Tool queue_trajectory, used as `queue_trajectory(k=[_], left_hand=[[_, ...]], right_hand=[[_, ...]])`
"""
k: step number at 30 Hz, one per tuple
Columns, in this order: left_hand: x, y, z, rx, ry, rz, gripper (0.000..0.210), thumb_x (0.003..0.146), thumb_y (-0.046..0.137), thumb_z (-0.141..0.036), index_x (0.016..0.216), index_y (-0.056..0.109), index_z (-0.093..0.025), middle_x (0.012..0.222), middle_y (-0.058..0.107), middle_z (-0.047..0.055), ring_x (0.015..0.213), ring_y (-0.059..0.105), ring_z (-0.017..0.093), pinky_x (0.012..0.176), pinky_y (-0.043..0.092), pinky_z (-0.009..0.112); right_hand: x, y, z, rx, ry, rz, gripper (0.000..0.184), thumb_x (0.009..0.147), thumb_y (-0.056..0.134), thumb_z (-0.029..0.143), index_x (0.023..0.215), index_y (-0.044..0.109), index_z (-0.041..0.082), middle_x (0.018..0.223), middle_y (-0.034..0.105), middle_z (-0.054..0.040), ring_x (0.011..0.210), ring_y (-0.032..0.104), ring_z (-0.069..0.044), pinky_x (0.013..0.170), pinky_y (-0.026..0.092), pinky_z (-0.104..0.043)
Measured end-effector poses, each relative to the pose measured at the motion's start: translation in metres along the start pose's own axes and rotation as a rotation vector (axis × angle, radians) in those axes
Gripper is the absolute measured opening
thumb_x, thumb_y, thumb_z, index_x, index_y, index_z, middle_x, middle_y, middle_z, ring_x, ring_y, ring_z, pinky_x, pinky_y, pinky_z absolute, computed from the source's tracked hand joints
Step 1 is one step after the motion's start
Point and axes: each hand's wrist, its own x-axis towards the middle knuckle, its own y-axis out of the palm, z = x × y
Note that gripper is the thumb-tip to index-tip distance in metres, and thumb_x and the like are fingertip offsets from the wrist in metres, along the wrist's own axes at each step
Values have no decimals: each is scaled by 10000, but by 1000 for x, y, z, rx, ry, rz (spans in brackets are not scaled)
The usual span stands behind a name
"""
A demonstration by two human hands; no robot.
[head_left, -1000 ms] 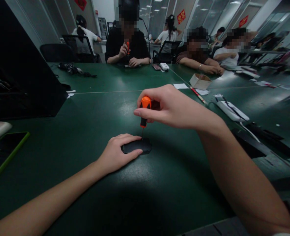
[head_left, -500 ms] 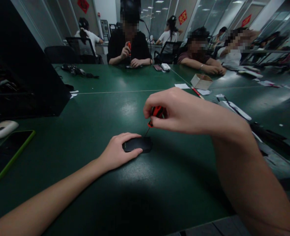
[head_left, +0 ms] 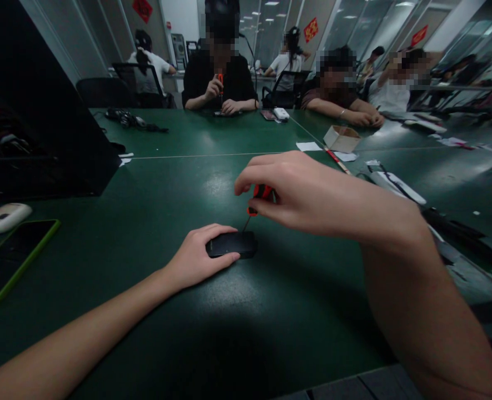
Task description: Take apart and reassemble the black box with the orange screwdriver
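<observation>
A small dark, flat device (head_left: 232, 245), of a kind I cannot make out, lies on the green tabletop (head_left: 154, 328). My left hand (head_left: 200, 250) grips it from the left, thumb along the near edge and fingers along the far edge. Above and to the right, my right hand (head_left: 283, 189) is closed around the red-and-black handle of a screwdriver (head_left: 262, 191). Its thin shaft slants down to the far edge of the device, close to my left fingertips. Whether the tip sits in a screw is too small to tell.
At left are a phone (head_left: 15, 258) in a green case, a white rounded case (head_left: 5, 218) and a black stand (head_left: 63, 139). A cardboard box (head_left: 341, 139) and papers lie at right. Across the table, a person (head_left: 216, 83) holds another screwdriver.
My right hand and the screwdriver handle have shifted slightly left, and the shaft stands a little more upright. My left hand and the device have hardly moved.
</observation>
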Motion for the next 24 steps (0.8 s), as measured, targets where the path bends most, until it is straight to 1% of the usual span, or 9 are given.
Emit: queue_trajectory(k=[2, 4, 8, 12, 17, 24], left_hand=[[0, 0, -1, -3, 2, -4, 391, 846, 758, -358, 1195, 693, -196, 1173, 743, 66, 1067, 699, 255, 956, 528, 373], [0, 0, -1, -6, 4, -5, 387, 843, 761, -354, 1191, 695, -198, 1170, 744, 63, 1062, 701, 251, 956, 530, 368], [-2, 1, 1, -2, -13, -6, 407, 836, 769, -350, 1206, 694, -198, 1186, 747, 63, 1075, 702, 254, 963, 528, 369], [-2, 1, 2, -4, -23, -19, 381, 826, 782, -330, 1181, 711, -212, 1128, 768, 45, 999, 724, 244, 928, 542, 361], [-2, 1, 1, -2, -14, -29, 364, 825, 796, -320, 1168, 720, -228, 1073, 774, 31, 929, 727, 234, 906, 556, 360], [-3, 1, 3, -16, 1, -18, 354, 840, 790, -330, 1168, 713, -220, 1086, 766, 44, 961, 718, 248, 920, 554, 378]], right_hand=[[0, 1, 0, 8, -25, -5, 268, 837, 607, 85, 1081, 700, 145, 1086, 683, -88, 915, 606, -173, 774, 391, -266], [-1, 1, -1, 0, -22, 0, 284, 828, 628, 97, 1100, 694, 148, 1071, 687, -81, 903, 609, -173, 758, 387, -264], [0, -2, 2, -13, 9, -15, 170, 863, 633, 142, 1019, 701, 152, 903, 690, -41, 778, 585, -147, 704, 357, -265], [2, -9, 13, 66, -24, 8, 92, 882, 616, 145, 942, 684, 157, 866, 680, -28, 751, 561, -131, 701, 361, -264], [5, -6, 20, 117, -87, 54, 94, 894, 580, 133, 922, 669, 147, 850, 657, -23, 761, 544, -122, 705, 352, -253], [8, 0, 19, 113, -94, 73, 89, 882, 579, 119, 864, 663, 142, 815, 644, -24, 721, 517, -117, 665, 330, -251]])
